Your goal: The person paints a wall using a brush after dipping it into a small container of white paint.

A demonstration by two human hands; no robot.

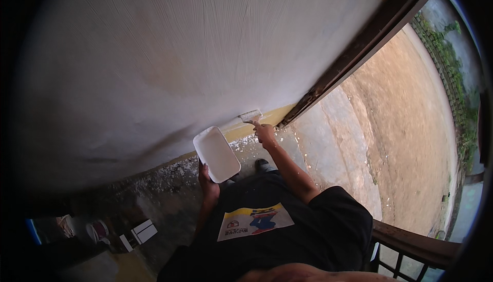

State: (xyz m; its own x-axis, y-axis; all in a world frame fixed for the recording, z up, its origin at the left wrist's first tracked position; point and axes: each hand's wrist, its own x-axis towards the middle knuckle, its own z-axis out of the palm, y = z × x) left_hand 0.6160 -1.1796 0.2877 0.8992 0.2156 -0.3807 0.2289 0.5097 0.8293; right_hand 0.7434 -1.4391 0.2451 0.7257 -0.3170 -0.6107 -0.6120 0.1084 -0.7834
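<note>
My left hand [206, 182] grips a white rectangular tub [230, 174] by its near left side, tilted so its pale inside faces up. Whether liquid lies in it is hard to tell. Around the handle of a wide, white-coated paintbrush [251, 115] my right hand [265, 134] is closed, index finger stretched along it. The bristles meet the foot of the wall [169, 40], just beyond the tub. Whitish streaked paint covers most of that wall. Along its bottom runs a yellow strip [283, 113], partly smeared with white.
A dark brown door frame [354, 48] ends the wall on the right, with paved and sandy ground [411, 107] outside. White specks dot the floor [179, 171]. White boxes [145, 231] and a bucket [97, 231] stand lower left; a dark metal grille [403, 261] is lower right.
</note>
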